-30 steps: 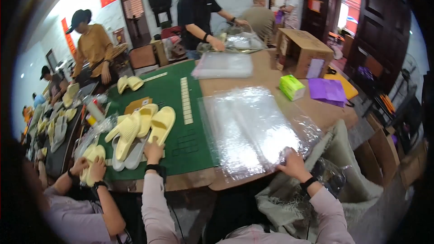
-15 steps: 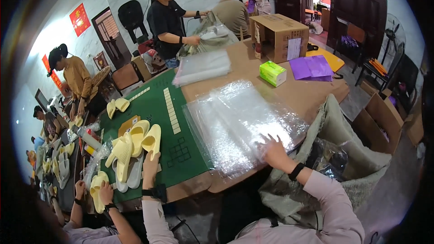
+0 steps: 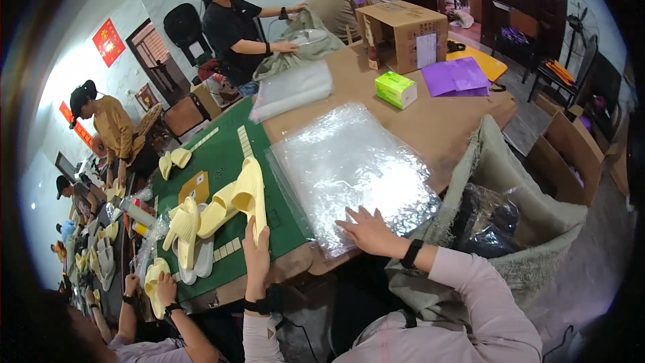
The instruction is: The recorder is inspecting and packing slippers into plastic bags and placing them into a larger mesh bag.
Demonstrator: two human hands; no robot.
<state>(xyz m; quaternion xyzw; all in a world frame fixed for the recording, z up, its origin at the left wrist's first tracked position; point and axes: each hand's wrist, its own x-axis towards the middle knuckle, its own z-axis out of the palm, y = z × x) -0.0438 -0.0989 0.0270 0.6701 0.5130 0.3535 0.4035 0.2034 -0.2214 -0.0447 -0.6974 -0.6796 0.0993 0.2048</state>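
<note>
My left hand (image 3: 256,250) grips the lower end of a pale yellow slipper (image 3: 249,193), raised over the green mat. A second yellow slipper (image 3: 216,213) is right behind it; whether the two touch I cannot tell. My right hand (image 3: 373,231), fingers spread, lies on the near edge of a stack of clear plastic bags (image 3: 349,161). To the left, another yellow slipper (image 3: 181,228) rests partly over grey slippers (image 3: 203,259). A neighbouring person's hand (image 3: 166,289) holds a yellow slipper (image 3: 156,284) at the lower left.
An open woven sack (image 3: 537,228) with dark wrapped goods stands at my right. Across the brown table are a green tissue pack (image 3: 396,89), purple bags (image 3: 458,77) and a cardboard box (image 3: 403,37). A person in black (image 3: 232,27) handles a sack at the far side.
My left hand has moved right with the slipper, away from the pile. My right hand has slid left along the plastic bags. The whole view has shifted slightly.
</note>
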